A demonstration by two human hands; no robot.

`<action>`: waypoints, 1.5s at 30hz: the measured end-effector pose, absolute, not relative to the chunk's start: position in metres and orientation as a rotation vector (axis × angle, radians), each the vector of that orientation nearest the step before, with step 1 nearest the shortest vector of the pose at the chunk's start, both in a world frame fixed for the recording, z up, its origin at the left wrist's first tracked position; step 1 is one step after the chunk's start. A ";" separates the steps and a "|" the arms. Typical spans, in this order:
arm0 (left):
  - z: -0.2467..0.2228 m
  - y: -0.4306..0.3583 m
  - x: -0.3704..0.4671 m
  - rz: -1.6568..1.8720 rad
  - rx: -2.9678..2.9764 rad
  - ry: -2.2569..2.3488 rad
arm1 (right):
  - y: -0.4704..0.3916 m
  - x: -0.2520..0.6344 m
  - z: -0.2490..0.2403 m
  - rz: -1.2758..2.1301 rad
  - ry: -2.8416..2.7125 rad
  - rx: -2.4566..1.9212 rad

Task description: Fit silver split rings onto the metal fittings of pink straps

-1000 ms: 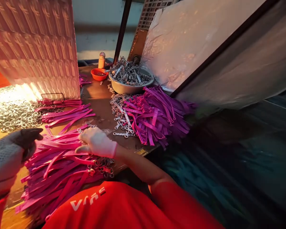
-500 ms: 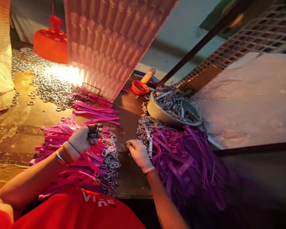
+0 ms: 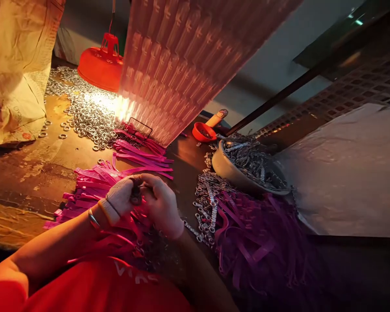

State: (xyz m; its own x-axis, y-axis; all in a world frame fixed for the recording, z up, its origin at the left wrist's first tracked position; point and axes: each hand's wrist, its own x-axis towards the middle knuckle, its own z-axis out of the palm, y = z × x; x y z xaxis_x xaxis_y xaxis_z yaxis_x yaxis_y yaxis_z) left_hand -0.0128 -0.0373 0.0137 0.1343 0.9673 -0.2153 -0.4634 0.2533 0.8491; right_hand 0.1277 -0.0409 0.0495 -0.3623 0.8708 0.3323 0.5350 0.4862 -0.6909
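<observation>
My left hand, in a pale knitted glove with darkened fingertips, is closed around several metal rings. Against its fingertips, my right hand is pinched closed. What the right fingers hold, if anything, is hidden. Both hands are above a pile of pink straps, whose near right ends carry metal fittings and lie in shadow. To the right of my hands are loose metal swivel clips and a heap of purple straps.
A grey bowl of metal clips stands right of centre, beside a small red bowl. Loose metal rings spread under a red lamp. A corrugated translucent sheet leans by the lamp; a paper sack stands left.
My right hand has moved left from beside the clips to meet my left hand. The whole view has shifted, so the table things appear farther right and lower.
</observation>
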 end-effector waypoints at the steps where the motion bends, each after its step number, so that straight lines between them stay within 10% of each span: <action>1: 0.017 -0.038 -0.017 1.153 0.657 0.840 | -0.040 0.128 0.050 0.743 -1.873 -1.187; 11: 0.015 -0.049 -0.023 1.017 0.444 0.720 | -0.038 0.122 0.046 1.044 -1.330 -1.291; 38: 0.028 -0.055 -0.029 1.074 1.105 0.941 | -0.046 0.120 0.041 0.873 -1.345 -1.264; 45: 0.027 -0.053 -0.021 0.837 0.486 0.666 | -0.045 0.119 0.032 0.476 -1.600 -1.138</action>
